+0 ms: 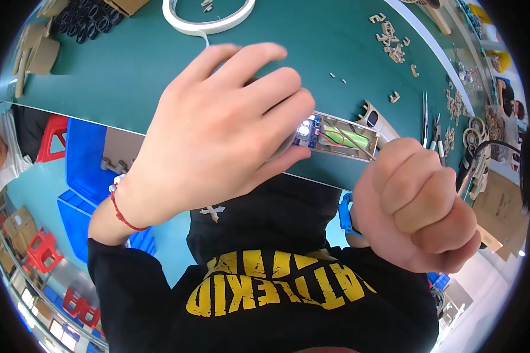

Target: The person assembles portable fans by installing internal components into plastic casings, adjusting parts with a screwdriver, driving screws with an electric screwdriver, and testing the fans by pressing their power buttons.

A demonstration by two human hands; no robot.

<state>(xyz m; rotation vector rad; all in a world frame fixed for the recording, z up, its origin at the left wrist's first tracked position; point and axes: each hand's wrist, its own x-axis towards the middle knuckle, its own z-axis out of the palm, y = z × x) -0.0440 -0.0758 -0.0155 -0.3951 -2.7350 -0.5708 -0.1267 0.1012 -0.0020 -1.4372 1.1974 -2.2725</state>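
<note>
My left hand [218, 129] presses down on the left end of a small open device casing [335, 140] lying at the near edge of the green table [135, 65]. Inside the casing I see a green cylindrical battery cell [344, 137], a blue circuit board with two lit white lights [308, 130] and thin red wires. My right hand [421, 206] is clenched in a fist just right of the casing, gripping what looks like a thin tool or wire that reaches into the casing; the thing itself is hidden in the fist.
A white tape roll [209, 17] lies at the far middle. Small beige parts [390, 41] are scattered at the far right. Tweezers and pliers [433, 126] lie right of the casing. Black rings [85, 23] and cardboard pieces sit far left. Blue bins [85, 170] stand below the table.
</note>
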